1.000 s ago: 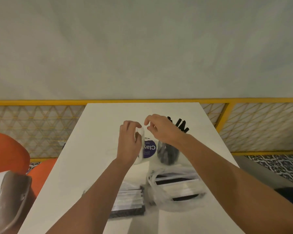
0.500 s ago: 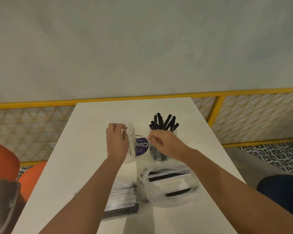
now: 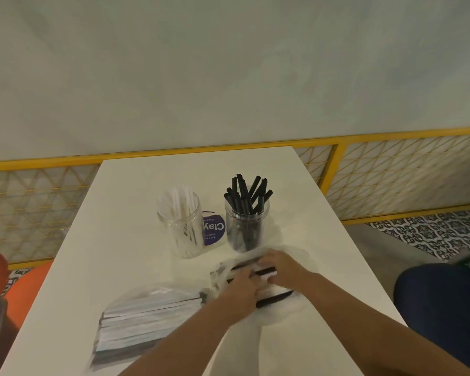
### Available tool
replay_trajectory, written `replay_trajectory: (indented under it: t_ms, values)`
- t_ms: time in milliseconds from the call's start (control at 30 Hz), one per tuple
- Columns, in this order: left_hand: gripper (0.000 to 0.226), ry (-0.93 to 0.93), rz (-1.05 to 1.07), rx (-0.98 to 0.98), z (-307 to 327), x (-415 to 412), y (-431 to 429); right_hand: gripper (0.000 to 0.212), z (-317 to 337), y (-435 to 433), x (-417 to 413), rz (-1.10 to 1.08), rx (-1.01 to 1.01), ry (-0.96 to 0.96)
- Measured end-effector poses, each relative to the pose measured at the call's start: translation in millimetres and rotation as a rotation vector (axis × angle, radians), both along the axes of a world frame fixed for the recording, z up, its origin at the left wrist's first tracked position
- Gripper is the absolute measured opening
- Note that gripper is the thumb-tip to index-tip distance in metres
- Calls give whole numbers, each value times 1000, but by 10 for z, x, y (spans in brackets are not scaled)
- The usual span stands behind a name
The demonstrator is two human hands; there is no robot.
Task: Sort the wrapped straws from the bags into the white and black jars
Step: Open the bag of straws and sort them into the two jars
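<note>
Both left hand (image 3: 242, 290) and right hand (image 3: 281, 267) lie on bagged straws (image 3: 272, 297); grip unclear through blur.

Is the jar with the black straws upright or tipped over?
Upright: the black jar stands on the table, mouth up, black straws fanning above its rim.

The left hand (image 3: 240, 293) and right hand (image 3: 284, 267) reach forward, almost touching, backs upward, fingers too blurred to read.
</note>
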State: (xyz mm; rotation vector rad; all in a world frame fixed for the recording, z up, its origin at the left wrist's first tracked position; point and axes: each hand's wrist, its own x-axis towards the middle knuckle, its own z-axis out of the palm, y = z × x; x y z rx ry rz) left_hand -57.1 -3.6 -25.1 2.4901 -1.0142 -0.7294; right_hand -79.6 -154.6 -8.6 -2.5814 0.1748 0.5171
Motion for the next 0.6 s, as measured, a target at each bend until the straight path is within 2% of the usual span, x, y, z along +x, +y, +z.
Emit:
replay_trajectory:
  t_ms: [100,200,400,600]
  values:
    - [41,-148,42,96,-152,30,4,85,-143,-38,-31,18,-66,-12]
    - [54,-227,88,119,-230,129,-34,97,-200,-67,23,15,-93,-48]
    - [78,-300,179,161,-276,283,-60,108,-237,-134,97,43,-249,-9]
    - [97,-228,133,317,-210,290,-75,87,-233,-134,83,102,-321,0]
